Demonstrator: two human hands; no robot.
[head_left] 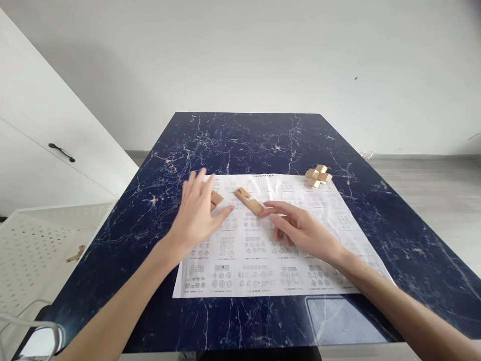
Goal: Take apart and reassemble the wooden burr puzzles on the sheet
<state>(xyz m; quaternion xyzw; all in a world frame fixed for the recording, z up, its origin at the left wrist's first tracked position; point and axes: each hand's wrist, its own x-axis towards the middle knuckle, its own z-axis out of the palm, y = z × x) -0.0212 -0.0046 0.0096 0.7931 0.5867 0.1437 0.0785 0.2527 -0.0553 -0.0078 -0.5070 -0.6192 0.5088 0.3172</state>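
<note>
On a printed sheet of diagrams (259,250) lies a notched wooden puzzle piece (250,201), set at a slant. The fingertips of my right hand (296,225) are at its near right end; whether they touch it I cannot tell. That hand's fingers are loosely curled and apart, with nothing in them. My left hand (197,208) is slightly blurred, fingers spread, above the sheet's left side. Partly hidden behind it is another wooden piece (217,199). An assembled wooden burr puzzle (318,176) sits at the sheet's far right corner.
The sheet lies on a dark blue marbled table (240,145) against a pale wall. A white cabinet (45,115) stands at the left. Below it, a white perforated surface (33,255) holds a small wooden piece (76,254). A cable (33,321) runs at the lower left.
</note>
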